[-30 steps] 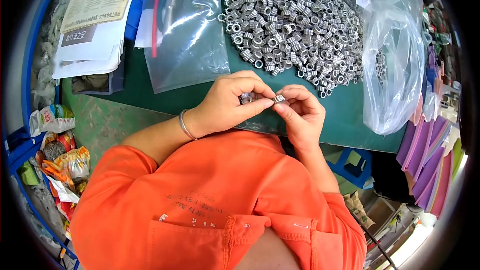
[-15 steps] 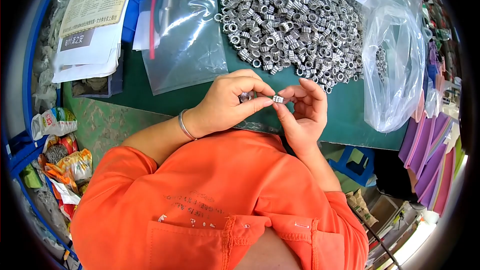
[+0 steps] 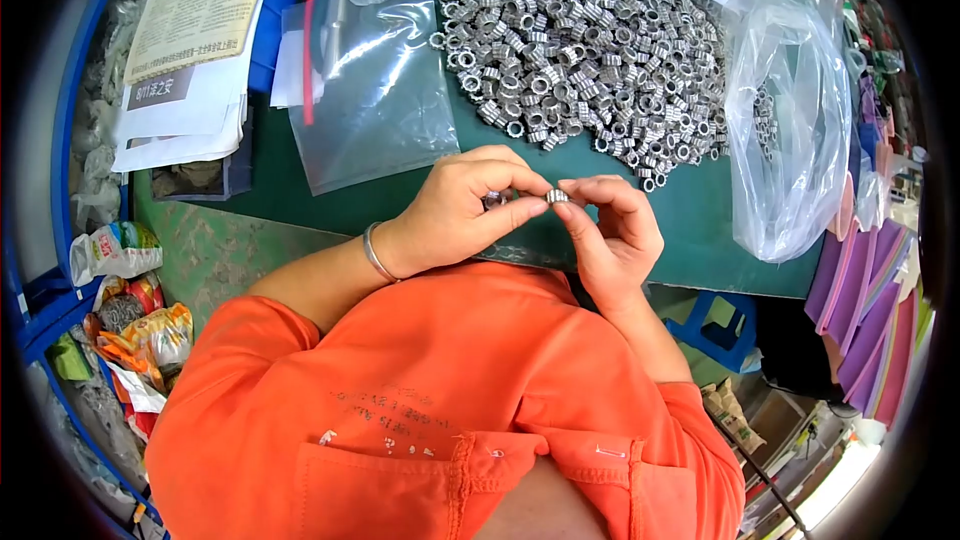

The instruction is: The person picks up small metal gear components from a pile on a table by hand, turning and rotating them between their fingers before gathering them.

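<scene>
A small ridged metal ring point(image 3: 557, 196) sits between the fingertips of both hands, above the table's front edge. My left hand point(image 3: 470, 198) pinches it from one side with thumb and forefinger. More shiny metal point(image 3: 492, 200) shows inside the curl of that hand, partly covered by the fingers. From the other side, my right hand point(image 3: 612, 230) grips the ring between thumb and forefinger, its other fingers bent. Beyond the hands, a large heap of similar ridged metal rings point(image 3: 590, 50) is spread over the green tabletop point(image 3: 700, 240).
Left of the heap lies a clear plastic bag point(image 3: 375, 110) beside a red pencil point(image 3: 309, 60). Papers point(image 3: 190, 110) rest on a blue bin at the far left. A crumpled clear bag point(image 3: 785, 140) borders the heap's right side. A blue stool point(image 3: 712, 330) stands below the table.
The ring has turned slightly between the fingertips. My right hand's fingers have curled in closer over it. My left hand keeps nearly the same pose.
</scene>
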`<state>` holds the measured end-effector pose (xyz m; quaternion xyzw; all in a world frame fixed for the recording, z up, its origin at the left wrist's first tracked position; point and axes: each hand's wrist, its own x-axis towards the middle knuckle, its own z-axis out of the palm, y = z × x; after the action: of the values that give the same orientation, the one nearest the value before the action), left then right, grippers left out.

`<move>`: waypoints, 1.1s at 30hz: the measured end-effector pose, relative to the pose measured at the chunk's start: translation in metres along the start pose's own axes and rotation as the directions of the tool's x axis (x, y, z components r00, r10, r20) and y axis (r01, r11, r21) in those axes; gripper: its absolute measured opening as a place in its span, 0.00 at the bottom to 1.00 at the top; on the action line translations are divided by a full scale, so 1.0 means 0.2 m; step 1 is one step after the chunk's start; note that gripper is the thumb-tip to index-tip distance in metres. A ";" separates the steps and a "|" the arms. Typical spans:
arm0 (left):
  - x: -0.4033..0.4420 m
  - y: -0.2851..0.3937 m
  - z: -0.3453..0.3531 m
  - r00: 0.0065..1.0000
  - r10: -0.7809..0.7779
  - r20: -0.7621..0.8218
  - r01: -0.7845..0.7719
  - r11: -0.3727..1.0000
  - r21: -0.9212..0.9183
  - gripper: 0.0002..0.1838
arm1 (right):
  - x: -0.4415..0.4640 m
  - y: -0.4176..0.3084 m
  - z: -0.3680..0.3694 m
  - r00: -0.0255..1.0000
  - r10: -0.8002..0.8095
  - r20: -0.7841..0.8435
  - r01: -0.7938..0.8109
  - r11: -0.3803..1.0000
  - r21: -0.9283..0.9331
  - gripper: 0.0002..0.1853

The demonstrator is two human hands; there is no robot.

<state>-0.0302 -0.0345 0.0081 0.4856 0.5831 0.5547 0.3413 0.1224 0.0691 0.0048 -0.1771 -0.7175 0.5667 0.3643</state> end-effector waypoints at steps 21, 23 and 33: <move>-0.05 -0.04 -0.08 0.945 -0.326 -0.042 0.316 0.936 -0.152 0.05 | 0.05 0.04 0.06 0.936 0.342 0.082 -0.338 0.939 -0.061 0.10; -0.03 -0.04 -0.05 0.976 -0.215 -0.043 0.212 0.976 -0.050 0.05 | 0.04 0.03 0.04 0.935 0.345 0.084 -0.350 0.936 0.050 0.10; 0.00 -0.02 -0.02 0.998 -0.057 -0.013 0.058 0.997 0.043 0.07 | 0.02 0.02 0.01 0.923 0.349 0.161 -0.381 0.886 0.265 0.09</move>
<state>-0.0351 -0.0364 0.0054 0.4726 0.6107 0.5349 0.3429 0.1184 0.0716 0.0021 -0.2224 -0.5985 0.7333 0.2335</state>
